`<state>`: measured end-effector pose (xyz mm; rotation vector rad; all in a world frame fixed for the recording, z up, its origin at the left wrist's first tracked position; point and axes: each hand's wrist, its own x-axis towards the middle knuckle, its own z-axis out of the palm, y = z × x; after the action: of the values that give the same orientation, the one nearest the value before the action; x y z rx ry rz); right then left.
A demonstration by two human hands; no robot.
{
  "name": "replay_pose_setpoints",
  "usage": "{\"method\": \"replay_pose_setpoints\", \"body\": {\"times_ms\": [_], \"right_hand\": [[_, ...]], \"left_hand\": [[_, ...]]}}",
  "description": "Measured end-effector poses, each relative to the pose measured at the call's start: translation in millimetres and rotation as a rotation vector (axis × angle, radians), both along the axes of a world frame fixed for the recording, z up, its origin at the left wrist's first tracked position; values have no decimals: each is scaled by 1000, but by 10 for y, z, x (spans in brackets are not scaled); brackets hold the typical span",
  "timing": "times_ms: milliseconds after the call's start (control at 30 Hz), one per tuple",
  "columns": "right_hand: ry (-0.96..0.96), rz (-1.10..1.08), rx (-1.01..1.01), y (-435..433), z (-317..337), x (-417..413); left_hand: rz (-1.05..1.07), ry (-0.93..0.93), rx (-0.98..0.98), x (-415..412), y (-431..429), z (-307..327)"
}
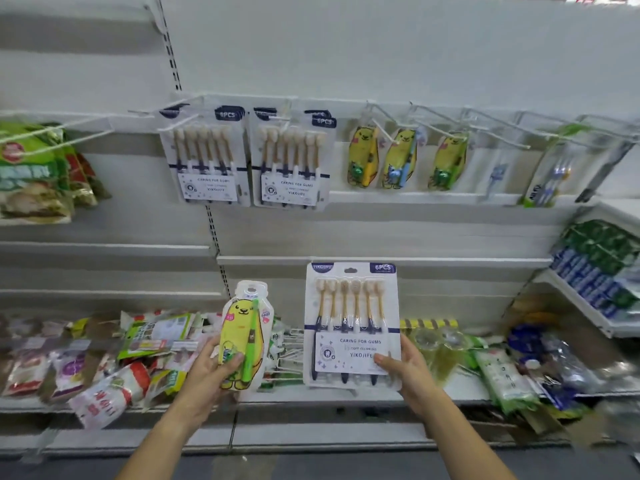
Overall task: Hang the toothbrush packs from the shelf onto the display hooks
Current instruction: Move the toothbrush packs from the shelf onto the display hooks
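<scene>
Hands nearest, apart: L hand point(216, 374) grips yellow bear pack point(242, 336), R hand point(407, 370) grips 6-pc pack point(353, 323), both just above shelf point(311, 438); hang one at a time, lining each hang-hole w/ matching hooks point(379, 121) overhead.

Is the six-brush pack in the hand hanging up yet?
Not hung. The right hand holds the pack upright by its lower corner, well below the hooks.
</scene>
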<state>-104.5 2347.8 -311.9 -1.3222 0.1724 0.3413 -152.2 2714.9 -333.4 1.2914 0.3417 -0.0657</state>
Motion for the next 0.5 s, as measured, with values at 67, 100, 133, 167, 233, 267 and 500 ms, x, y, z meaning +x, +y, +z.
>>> {"method": "replay_pose_setpoints", "body": {"times_ms": [67,100,133,167,233,267,500], "right_hand": [[-29,-18,19,-23,171,61],[-43,-33,21,-24,252,89],[-59,-40,18,-20,328,118],[-77,-47,10,-12,410,144],[-136,-28,-6,28,579,199],[-161,-20,-18,50,658,235],[-273,20,-17,303,1066,358]], "left_hand": [[0,-23,1,96,-4,69],[-7,-25,4,147,-13,109],[-21,-39,8,208,-15,131],[-30,-50,18,256,-27,169],[-38,-69,23,363,-60,245],[-42,-74,20,420,-63,256],[-92,-81,17,563,-126,364]]}}
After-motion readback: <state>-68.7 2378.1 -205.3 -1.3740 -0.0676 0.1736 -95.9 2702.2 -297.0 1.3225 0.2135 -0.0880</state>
